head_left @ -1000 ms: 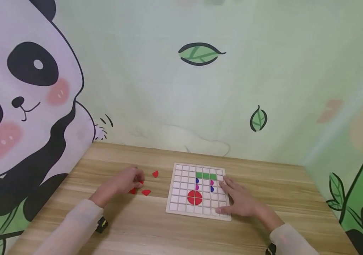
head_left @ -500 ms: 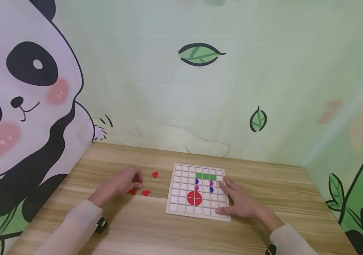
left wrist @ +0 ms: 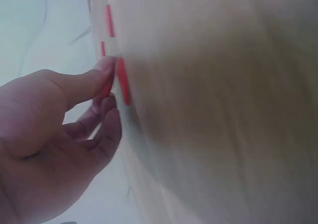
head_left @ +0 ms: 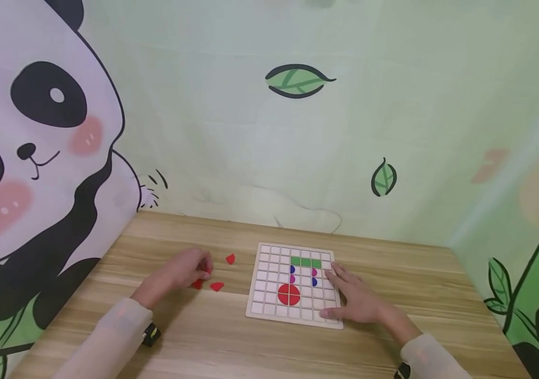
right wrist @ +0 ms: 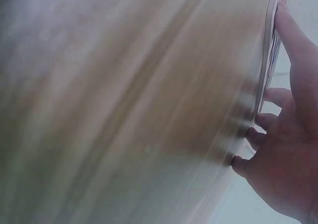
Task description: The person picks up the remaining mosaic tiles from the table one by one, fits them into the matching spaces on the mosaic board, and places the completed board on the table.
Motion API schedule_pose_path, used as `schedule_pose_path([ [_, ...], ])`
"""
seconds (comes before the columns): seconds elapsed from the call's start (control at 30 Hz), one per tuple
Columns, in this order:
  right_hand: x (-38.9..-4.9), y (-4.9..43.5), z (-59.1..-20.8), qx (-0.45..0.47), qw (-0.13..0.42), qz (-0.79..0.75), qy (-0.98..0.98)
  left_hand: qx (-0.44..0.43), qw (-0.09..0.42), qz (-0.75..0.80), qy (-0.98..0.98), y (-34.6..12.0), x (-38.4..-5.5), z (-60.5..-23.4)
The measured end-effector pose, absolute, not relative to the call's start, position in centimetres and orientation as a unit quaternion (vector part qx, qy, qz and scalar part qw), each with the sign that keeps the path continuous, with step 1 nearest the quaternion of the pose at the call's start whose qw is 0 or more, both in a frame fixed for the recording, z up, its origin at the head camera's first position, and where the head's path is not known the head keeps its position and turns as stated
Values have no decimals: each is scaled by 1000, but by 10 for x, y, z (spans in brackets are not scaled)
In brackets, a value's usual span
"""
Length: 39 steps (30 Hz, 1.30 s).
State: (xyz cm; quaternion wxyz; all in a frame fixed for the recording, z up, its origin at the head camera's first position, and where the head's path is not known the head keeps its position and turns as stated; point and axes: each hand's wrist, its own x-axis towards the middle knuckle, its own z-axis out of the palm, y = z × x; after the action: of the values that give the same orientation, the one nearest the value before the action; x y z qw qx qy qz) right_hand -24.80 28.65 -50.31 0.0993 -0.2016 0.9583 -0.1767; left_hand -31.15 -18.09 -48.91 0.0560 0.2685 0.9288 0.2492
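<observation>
My left hand (head_left: 189, 267) pinches a red quarter-circle piece (left wrist: 107, 89) between thumb and fingertips, low over the table. Close beside it in the left wrist view lies another red piece (left wrist: 123, 82). The head view shows loose red pieces around this hand: one (head_left: 197, 284) under it, one (head_left: 217, 286) to its right, one (head_left: 230, 259) farther back. The white grid board (head_left: 260, 302) lies flat to the right. It bears a red circle (head_left: 289, 294) made of quarter pieces, a green strip (head_left: 306, 261) and small blue and pink half-circles. Spread fingers of my right hand (head_left: 359, 299) rest on the board's right edge.
The wooden table (head_left: 231, 347) reaches back to a pale green wall (head_left: 231, 131) printed with leaves. A large printed panda (head_left: 51, 158) covers the left wall. Each wrist wears a small black device.
</observation>
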Motion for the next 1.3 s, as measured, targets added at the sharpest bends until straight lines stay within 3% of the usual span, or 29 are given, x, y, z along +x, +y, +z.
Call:
schedule_pose_path([
  [0.3,-247,285,-502,-198,101,-177,959,249,89,236,935,-178,-308,-485],
  [0.67,-247,285,-501,-198,101,-173,960,281,62,258,922,-170,-305,-479],
  [1.03,-246,287,-501,-195,104,-176,959,313,44,248,916,-122,-296,-459],
  [1.3,-246,286,-498,-194,107,-175,960,335,58,281,897,-72,-295,-455],
])
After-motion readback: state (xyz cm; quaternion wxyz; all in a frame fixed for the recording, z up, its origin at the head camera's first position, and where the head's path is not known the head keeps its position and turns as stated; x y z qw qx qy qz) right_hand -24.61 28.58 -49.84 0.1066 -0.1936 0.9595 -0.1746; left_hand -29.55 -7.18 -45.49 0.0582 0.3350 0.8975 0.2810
